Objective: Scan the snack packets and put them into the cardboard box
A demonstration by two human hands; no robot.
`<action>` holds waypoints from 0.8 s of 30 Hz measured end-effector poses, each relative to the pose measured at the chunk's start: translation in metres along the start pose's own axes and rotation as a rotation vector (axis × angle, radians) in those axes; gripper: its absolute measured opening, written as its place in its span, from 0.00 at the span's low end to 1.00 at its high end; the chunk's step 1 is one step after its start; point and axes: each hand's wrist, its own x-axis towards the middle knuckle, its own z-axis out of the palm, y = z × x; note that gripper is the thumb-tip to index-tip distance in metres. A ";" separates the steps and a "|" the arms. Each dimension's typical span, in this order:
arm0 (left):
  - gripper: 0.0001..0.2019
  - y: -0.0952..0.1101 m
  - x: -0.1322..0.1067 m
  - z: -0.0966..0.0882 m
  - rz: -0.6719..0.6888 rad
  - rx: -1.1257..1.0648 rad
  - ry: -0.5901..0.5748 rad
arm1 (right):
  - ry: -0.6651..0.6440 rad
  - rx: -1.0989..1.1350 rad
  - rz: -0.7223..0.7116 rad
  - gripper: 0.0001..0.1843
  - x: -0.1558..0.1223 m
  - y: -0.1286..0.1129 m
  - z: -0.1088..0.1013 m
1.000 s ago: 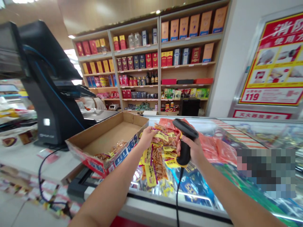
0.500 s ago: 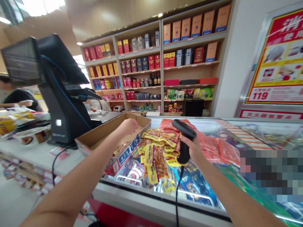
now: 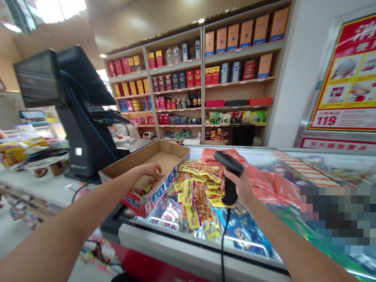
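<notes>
My right hand [image 3: 240, 184] is wrapped round the grip of a black barcode scanner [image 3: 229, 161], whose head tips to the left and whose cable hangs down over the counter edge. My left hand [image 3: 151, 170] is inside a cardboard box [image 3: 170, 150], fingers bent downward and apart, just above some snack packets [image 3: 147, 187] in its near corner. Whether the fingertips touch a packet is hard to see. Between box and scanner lies a pile of yellow snack packets [image 3: 195, 196] on a glass top.
Behind the box stands a black checkout terminal [image 3: 88, 145] with two screens. Orange-red plastic bags [image 3: 264, 182] lie to the right on the glass-topped case. Shelves [image 3: 178, 92] of boxes and bottles line the far wall. A counter [image 3: 55, 192] with more goods runs along the left.
My left hand has lowered from above the box down into it, towards the packets. The scanner stays in my right hand, almost unmoved. The whole view has shifted slightly.
</notes>
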 end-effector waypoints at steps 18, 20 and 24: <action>0.12 0.098 -0.063 -0.033 0.150 -1.208 0.459 | -0.030 -0.042 0.009 0.16 -0.003 -0.006 0.004; 0.12 0.123 -0.067 -0.015 0.243 -1.339 0.459 | -0.043 -0.055 0.004 0.16 -0.004 -0.007 0.005; 0.13 0.158 -0.058 0.019 0.302 -1.503 0.437 | -0.061 -0.060 0.017 0.16 -0.006 -0.008 0.006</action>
